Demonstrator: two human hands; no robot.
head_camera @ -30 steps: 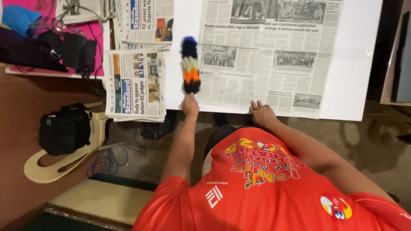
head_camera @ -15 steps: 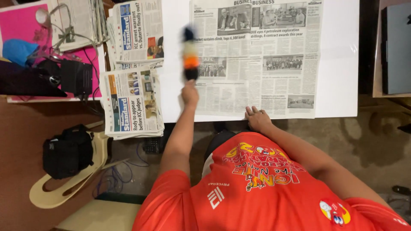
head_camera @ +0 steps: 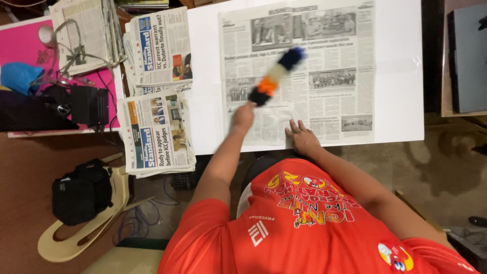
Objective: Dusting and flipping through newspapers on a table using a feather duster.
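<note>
An open newspaper (head_camera: pixel 324 101) lies spread on a white table (head_camera: pixel 401 76). My left hand (head_camera: pixel 242 115) is shut on the handle of a fluffy duster (head_camera: pixel 276 77) banded black, orange, white and blue. The duster lies tilted up to the right across the middle of the page. My right hand (head_camera: pixel 303 137) rests flat, fingers apart, on the near edge of the newspaper, just right of my left hand. My red printed shirt fills the bottom of the view.
Stacks of folded newspapers (head_camera: pixel 157 129) sit at the table's left end, with another pile (head_camera: pixel 86 35) behind them. A pink surface (head_camera: pixel 20 50) holds cables and a black box (head_camera: pixel 89 105). A black bag (head_camera: pixel 81 192) sits on a beige chair (head_camera: pixel 76 238). A dark cabinet (head_camera: pixel 469 56) stands at the right.
The duster swung from pointing straight away to leaning right across the page. My left hand shifted slightly with it. My right hand stayed flat on the paper.
</note>
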